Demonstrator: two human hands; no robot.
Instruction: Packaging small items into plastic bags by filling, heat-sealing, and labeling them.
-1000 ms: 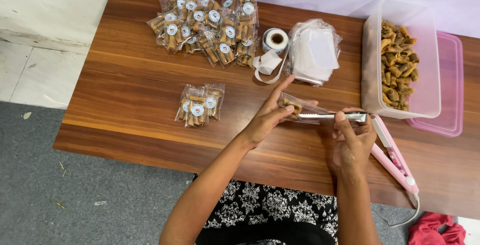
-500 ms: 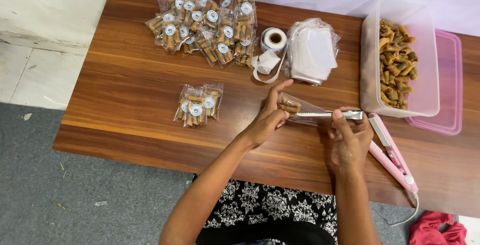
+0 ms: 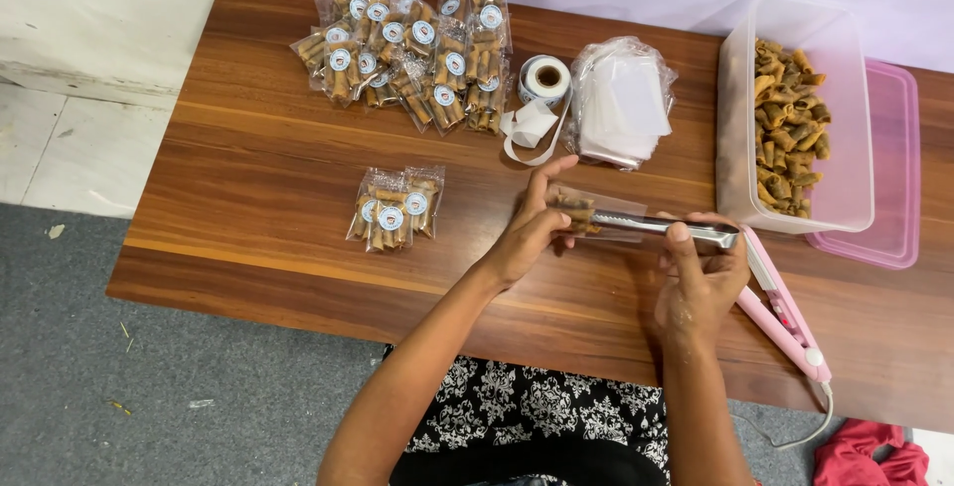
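My left hand (image 3: 532,228) holds a small clear plastic bag (image 3: 578,210) with brown rolled snacks in its closed end. My right hand (image 3: 701,272) grips metal tongs (image 3: 666,230), whose tips reach into the bag's open mouth. Both hands hover over the wooden table (image 3: 248,178), just left of a clear plastic tub (image 3: 795,118) filled with the same brown snacks.
A pile of several sealed snack packets (image 3: 412,49) lies at the far left, three more packets (image 3: 396,210) sit nearer. A sticker roll (image 3: 545,79), a bundle of empty bags (image 3: 621,103), a pink lid (image 3: 894,163) and a pink heat sealer (image 3: 785,307) surround the hands.
The bag and tongs have stayed at about the same spot; my left fingers have shifted slightly on the bag while the tongs push further in.
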